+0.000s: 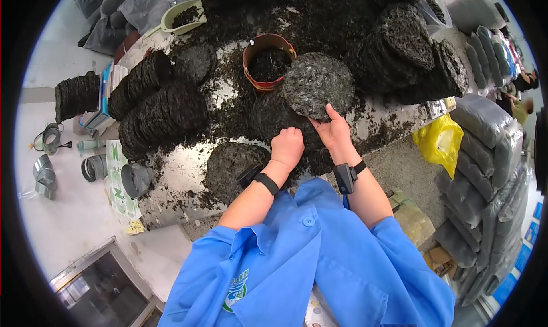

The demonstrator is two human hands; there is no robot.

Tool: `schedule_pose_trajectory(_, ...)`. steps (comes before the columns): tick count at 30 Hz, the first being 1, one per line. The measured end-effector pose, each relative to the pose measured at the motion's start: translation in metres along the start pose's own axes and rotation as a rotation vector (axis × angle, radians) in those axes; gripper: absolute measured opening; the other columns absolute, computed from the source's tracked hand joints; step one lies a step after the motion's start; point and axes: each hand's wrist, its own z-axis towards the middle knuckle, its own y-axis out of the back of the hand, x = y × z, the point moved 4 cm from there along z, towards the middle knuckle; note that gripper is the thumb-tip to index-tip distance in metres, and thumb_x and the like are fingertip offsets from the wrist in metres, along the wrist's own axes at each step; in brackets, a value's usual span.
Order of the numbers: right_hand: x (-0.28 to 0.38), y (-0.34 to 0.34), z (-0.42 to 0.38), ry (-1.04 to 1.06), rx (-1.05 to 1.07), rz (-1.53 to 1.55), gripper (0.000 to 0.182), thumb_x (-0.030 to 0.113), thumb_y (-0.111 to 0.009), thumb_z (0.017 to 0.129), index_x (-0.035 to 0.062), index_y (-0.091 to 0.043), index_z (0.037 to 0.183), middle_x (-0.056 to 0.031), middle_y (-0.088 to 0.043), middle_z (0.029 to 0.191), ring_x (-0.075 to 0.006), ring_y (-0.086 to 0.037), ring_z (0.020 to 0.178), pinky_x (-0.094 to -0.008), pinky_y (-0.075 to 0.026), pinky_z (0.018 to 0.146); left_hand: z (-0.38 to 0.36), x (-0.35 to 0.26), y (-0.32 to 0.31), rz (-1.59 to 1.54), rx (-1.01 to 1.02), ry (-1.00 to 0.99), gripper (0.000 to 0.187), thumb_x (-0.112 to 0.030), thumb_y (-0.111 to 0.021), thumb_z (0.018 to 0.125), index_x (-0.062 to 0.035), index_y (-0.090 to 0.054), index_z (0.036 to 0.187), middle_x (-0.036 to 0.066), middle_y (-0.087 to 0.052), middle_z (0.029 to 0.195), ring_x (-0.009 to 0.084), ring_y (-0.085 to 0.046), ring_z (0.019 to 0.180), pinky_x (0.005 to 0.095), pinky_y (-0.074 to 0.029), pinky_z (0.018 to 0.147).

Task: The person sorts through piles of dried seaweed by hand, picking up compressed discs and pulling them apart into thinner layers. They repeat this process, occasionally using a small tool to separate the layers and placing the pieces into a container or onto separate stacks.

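Note:
My right hand (333, 130) grips the lower edge of a round, dark, flat disc (318, 87), thumb on its face. My left hand (287, 146) is closed beside it, over another dark disc (271, 115) that lies on the table; whether its fingers pinch anything is hidden. Just left of the held disc stands a red-rimmed round container (245, 57) with dark flakes inside. One more dark disc (231, 164) lies near the table's front edge, partly behind my left wrist.
Rows of stacked dark discs (165, 118) stand at left, with larger stacks (394, 47) at right. A pale green scoop (165, 21) lies at the back left. Loose flakes cover much of the table (171, 181). A yellow bag (440, 141) hangs at the right edge.

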Motion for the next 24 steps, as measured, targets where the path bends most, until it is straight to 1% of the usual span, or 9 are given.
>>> schedule_pose_trajectory(4, 0.005, 0.002, -0.004, -0.053, -0.014, 0.052, 0.045, 0.015, -0.054, 0.107, 0.0002, -0.04, 0.147, -0.0193, -0.049, 0.149, -0.037, -0.047, 0.139, -0.0611, -0.039, 0.119, 0.009, 0.0, 0.014, -0.076, 0.033, -0.017, 0.004, -0.01, -0.067, 0.076, -0.0071, -0.067, 0.079, 0.009, -0.068, 0.08, 0.0281, -0.07, 0.08, 0.041, -0.059, 0.067)
schedule_pose_trajectory(6, 0.011, -0.004, -0.007, -0.076, 0.008, 0.081, 0.045, 0.015, -0.054, 0.107, 0.0002, -0.04, 0.147, -0.0197, -0.048, 0.149, -0.0372, -0.047, 0.139, -0.0611, -0.038, 0.119, 0.02, 0.009, 0.041, -0.308, 0.229, 0.153, 0.009, -0.01, -0.068, 0.076, -0.0045, -0.072, 0.082, 0.01, -0.071, 0.079, 0.0249, -0.071, 0.074, 0.0405, -0.059, 0.066)
schedule_pose_trajectory(8, 0.014, -0.007, -0.009, -0.13, -0.012, 0.12, 0.046, 0.015, -0.054, 0.107, 0.0007, -0.04, 0.147, -0.0206, -0.047, 0.15, -0.0377, -0.046, 0.14, -0.0602, -0.037, 0.12, 0.031, 0.041, 0.041, -1.193, 0.342, 0.509, 0.005, -0.008, -0.071, 0.085, -0.0032, -0.073, 0.087, 0.006, -0.072, 0.077, 0.0133, -0.067, 0.063, 0.0287, -0.055, 0.06)
schedule_pose_trajectory(9, 0.016, -0.011, -0.011, -0.128, -0.012, 0.126, 0.046, 0.015, -0.054, 0.107, 0.0007, -0.04, 0.147, -0.0206, -0.047, 0.15, -0.0377, -0.046, 0.14, -0.0602, -0.037, 0.12, 0.049, 0.047, 0.065, -1.43, 0.162, 0.578, 0.007, -0.005, -0.068, 0.088, -0.0016, -0.071, 0.094, 0.006, -0.071, 0.079, 0.0149, -0.068, 0.068, 0.027, -0.056, 0.063)
schedule_pose_trajectory(12, 0.022, -0.011, -0.017, -0.139, -0.048, 0.166, 0.047, 0.016, -0.054, 0.107, 0.001, -0.039, 0.148, -0.021, -0.046, 0.152, -0.0378, -0.045, 0.141, -0.0596, -0.037, 0.121, 0.118, 0.087, 0.107, -1.217, -0.189, 0.506, 0.014, -0.013, -0.066, 0.098, -0.0004, -0.072, 0.1, 0.007, -0.073, 0.086, 0.0126, -0.069, 0.075, 0.0274, -0.058, 0.069)
schedule_pose_trajectory(14, 0.029, -0.013, -0.022, -0.138, 0.017, 0.177, 0.047, 0.016, -0.056, 0.106, 0.0011, -0.041, 0.148, -0.0194, -0.048, 0.151, -0.0374, -0.046, 0.14, -0.0595, -0.037, 0.121, 0.152, 0.117, 0.105, -0.309, -0.252, 0.217, 0.013, -0.011, -0.065, 0.094, -0.0023, -0.075, 0.097, 0.014, -0.076, 0.09, 0.0312, -0.073, 0.086, 0.041, -0.058, 0.079)
schedule_pose_trajectory(17, 0.047, -0.027, -0.047, -0.031, 0.094, -0.013, 0.044, 0.016, -0.058, 0.105, 0.0015, -0.045, 0.145, -0.0167, -0.053, 0.147, -0.0364, -0.05, 0.137, -0.0586, -0.039, 0.119, 0.152, 0.111, 0.128, -0.255, -0.069, 0.287, 0.013, -0.01, -0.064, 0.093, -0.0028, -0.073, 0.098, 0.018, -0.073, 0.095, 0.0395, -0.069, 0.096, 0.0458, -0.055, 0.086)
schedule_pose_trajectory(21, 0.052, -0.027, -0.065, -0.025, 0.109, -0.104, 0.042, 0.015, -0.06, 0.104, 0.0024, -0.05, 0.143, -0.0144, -0.059, 0.142, -0.0347, -0.055, 0.133, -0.0583, -0.041, 0.116, 0.08, 0.092, 0.157, -0.369, -0.35, -0.02, 0.011, -0.001, -0.061, 0.09, -0.0024, -0.066, 0.1, 0.015, -0.067, 0.098, 0.0329, -0.065, 0.088, 0.0423, -0.053, 0.08)
schedule_pose_trajectory(24, 0.045, -0.026, -0.077, -0.016, 0.085, -0.144, 0.04, 0.016, -0.06, 0.104, 0.0027, -0.052, 0.141, -0.0139, -0.061, 0.139, -0.0331, -0.057, 0.131, -0.059, -0.041, 0.115, -0.007, 0.068, 0.151, -0.547, -0.182, 0.154, 0.013, -0.008, -0.072, 0.084, -0.0053, -0.068, 0.096, 0.011, -0.066, 0.09, 0.0282, -0.065, 0.081, 0.0396, -0.053, 0.076)
